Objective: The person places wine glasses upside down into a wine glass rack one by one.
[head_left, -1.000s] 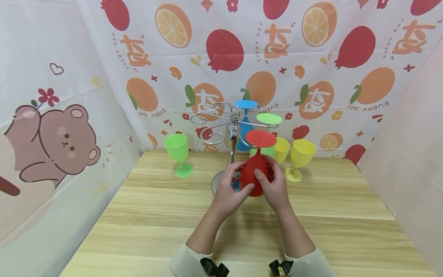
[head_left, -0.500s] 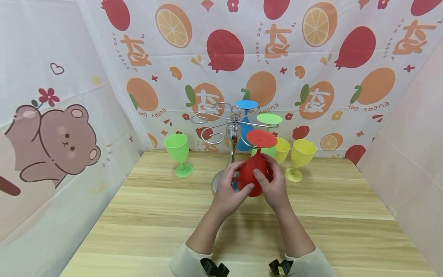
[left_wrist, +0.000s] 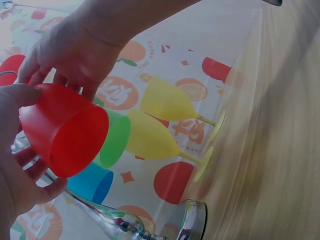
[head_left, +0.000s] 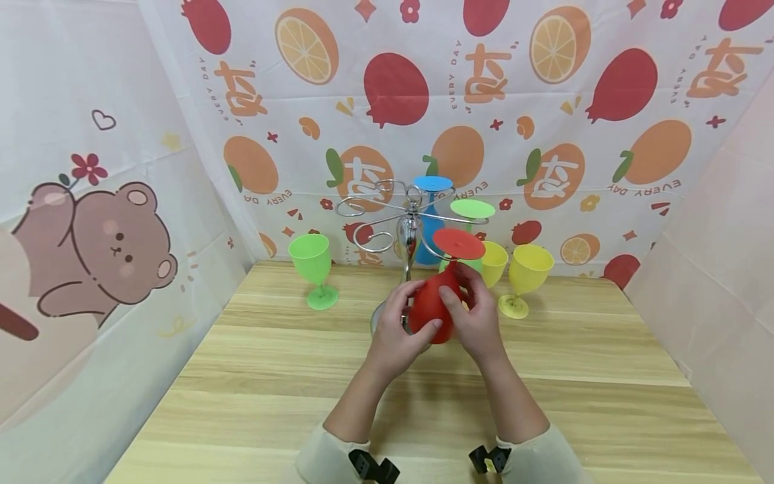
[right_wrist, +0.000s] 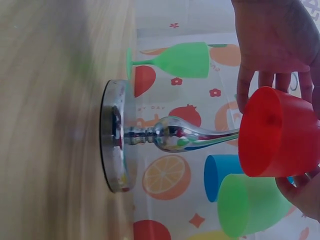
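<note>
An upside-down red goblet (head_left: 431, 306) is held between both hands below a front arm of the chrome stemware rack (head_left: 407, 232). Its bowl tilts toward the left; its round foot sits above the rack wire. My left hand (head_left: 393, 339) grips the bowl from the left, thumb at the front. From the right, my right hand (head_left: 479, 324) holds the upper bowl near the stem, its thumb on the front. In the left wrist view the goblet's open mouth (left_wrist: 80, 132) shows. A blue goblet (head_left: 431, 225) and a green goblet (head_left: 473, 209) hang upside down from the rack.
An upright green goblet (head_left: 311, 261) stands on the wooden table (head_left: 272, 403) left of the rack. Two yellow goblets (head_left: 529, 269) stand upright at the right, one partly hidden. The rack's round base (right_wrist: 116, 135) rests on the table. A fruit-print cloth (head_left: 393, 87) hangs behind.
The red goblet's bowl has tilted slightly further left, while its foot has shifted a little right. Both hands keep hold of it; the right fingers sit a little higher near the stem.
</note>
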Available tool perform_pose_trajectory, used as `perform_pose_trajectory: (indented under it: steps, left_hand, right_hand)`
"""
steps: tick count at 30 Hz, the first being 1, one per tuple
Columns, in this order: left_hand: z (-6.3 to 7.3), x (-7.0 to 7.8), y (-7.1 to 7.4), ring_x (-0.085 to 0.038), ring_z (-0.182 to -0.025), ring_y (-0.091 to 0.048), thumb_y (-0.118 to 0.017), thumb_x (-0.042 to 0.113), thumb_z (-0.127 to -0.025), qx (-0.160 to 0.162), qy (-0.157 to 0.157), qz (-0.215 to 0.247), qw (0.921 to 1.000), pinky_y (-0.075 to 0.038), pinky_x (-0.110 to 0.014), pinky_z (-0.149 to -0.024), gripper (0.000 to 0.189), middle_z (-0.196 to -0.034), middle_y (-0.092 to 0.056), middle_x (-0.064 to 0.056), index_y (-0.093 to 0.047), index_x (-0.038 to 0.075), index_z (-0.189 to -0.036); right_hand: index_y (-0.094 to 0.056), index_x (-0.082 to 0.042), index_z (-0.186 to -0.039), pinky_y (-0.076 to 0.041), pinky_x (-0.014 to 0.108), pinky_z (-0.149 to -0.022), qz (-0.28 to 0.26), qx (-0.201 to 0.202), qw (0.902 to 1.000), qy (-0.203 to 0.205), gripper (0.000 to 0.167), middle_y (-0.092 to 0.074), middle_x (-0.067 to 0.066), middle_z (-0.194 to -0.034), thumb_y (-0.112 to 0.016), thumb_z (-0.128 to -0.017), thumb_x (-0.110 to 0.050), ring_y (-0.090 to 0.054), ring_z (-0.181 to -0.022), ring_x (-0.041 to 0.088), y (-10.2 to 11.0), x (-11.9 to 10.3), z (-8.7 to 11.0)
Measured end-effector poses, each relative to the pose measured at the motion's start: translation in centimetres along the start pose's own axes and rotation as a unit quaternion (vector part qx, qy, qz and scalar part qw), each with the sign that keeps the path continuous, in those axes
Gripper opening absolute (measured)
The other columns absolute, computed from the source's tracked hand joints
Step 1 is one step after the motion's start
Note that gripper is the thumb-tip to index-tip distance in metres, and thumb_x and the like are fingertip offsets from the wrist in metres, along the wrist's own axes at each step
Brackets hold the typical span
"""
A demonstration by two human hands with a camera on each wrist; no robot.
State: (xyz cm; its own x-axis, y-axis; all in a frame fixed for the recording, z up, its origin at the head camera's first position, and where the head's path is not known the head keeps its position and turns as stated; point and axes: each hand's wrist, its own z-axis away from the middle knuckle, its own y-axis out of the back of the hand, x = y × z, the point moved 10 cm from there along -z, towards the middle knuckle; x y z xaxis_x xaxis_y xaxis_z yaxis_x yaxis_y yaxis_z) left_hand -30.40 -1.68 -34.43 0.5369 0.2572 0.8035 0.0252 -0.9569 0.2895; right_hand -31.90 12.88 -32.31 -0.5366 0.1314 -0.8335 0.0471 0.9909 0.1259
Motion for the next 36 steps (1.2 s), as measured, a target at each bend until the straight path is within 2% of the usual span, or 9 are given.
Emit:
perform_pose_trajectory:
  steps: [6,12,21,36]
  left_hand:
    - [0.0,0.0,0.1,-0.018,-0.123,-0.049,-0.08,0.02,-0.081,-0.001,0.009,0.006,0.9999,-0.058,-0.036,-0.086,0.067,-0.138,-0.048,0.007,-0.047,0.023,-0.14]
    - [0.0,0.0,0.1,-0.017,-0.124,-0.049,-0.08,0.02,-0.082,-0.004,0.006,0.007,1.0,-0.057,-0.035,-0.086,0.067,-0.138,-0.049,0.007,-0.047,0.021,-0.14]
    - [0.0,0.1,0.1,-0.016,-0.124,-0.049,-0.08,0.02,-0.081,-0.008,0.004,0.009,0.9999,-0.057,-0.035,-0.085,0.067,-0.138,-0.049,0.009,-0.047,0.024,-0.139]
    - [0.1,0.2,0.3,-0.016,-0.124,-0.049,-0.081,0.02,-0.08,-0.008,0.0,0.006,0.9999,-0.056,-0.037,-0.089,0.068,-0.137,-0.05,0.008,-0.048,0.025,-0.139]
  right_hand:
    - [-0.05,-0.015,-0.138,-0.052,0.036,-0.097,0.004,0.015,0.9999,0.002,0.048,-0.058,0.008,-0.132,-0.067,-0.094,-0.021,-0.054,-0.122,0.021,0.1,-0.6,-0.4]
    - [-0.052,-0.013,-0.135,-0.053,0.031,-0.095,0.007,0.021,0.9997,0.008,0.042,-0.06,0.011,-0.128,-0.066,-0.095,-0.018,-0.056,-0.118,0.019,0.1,-0.8,-0.5]
    - [-0.055,-0.012,-0.131,-0.053,0.03,-0.092,0.003,0.024,0.9995,0.021,0.039,-0.062,0.003,-0.123,-0.067,-0.094,-0.016,-0.057,-0.115,0.018,0.1,-1.3,-0.5]
    - [-0.054,-0.012,-0.131,-0.054,0.027,-0.091,0.005,0.024,0.9996,0.011,0.04,-0.061,0.012,-0.125,-0.067,-0.094,-0.017,-0.056,-0.114,0.02,0.3,-0.8,-0.5]
